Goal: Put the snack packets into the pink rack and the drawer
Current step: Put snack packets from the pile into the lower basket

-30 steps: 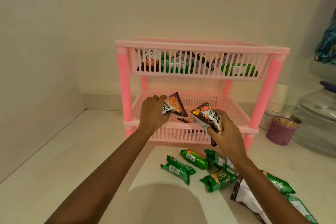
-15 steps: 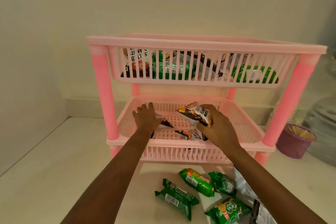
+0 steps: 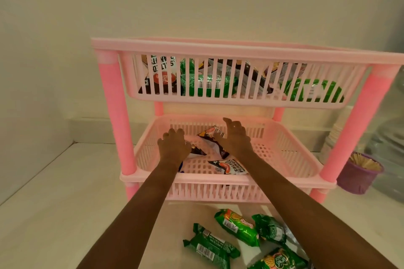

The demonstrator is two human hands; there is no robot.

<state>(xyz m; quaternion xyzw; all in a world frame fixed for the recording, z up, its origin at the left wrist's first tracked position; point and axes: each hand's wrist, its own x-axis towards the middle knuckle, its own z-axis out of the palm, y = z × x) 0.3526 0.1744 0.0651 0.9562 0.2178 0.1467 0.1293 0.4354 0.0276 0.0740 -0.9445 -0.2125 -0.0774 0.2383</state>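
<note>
The pink rack (image 3: pixel 218 47) stands on the white counter against the wall. Its top tier holds several peanut and green packets. In the lower tier (image 3: pixel 290 155) my left hand (image 3: pixel 173 148) lies palm down with its fingers curled over a dark peanut packet (image 3: pixel 197 150). My right hand (image 3: pixel 235 140) is beside it with fingers spread, touching a second dark peanut packet (image 3: pixel 215 140) that lies on the tier floor. A third peanut packet (image 3: pixel 228 167) lies near the tier's front edge. No drawer is in view.
Several green biscuit packets (image 3: pixel 237 226) lie on the counter in front of the rack, between my forearms. A purple cup of toothpicks (image 3: pixel 358 172) stands right of the rack, with a large clear water bottle (image 3: pixel 391 137) behind it. A wall closes the left side.
Both hands moved forward from the rack's front into the lower tier with their packets. The right hand has opened and its packet now lies on the tier floor.
</note>
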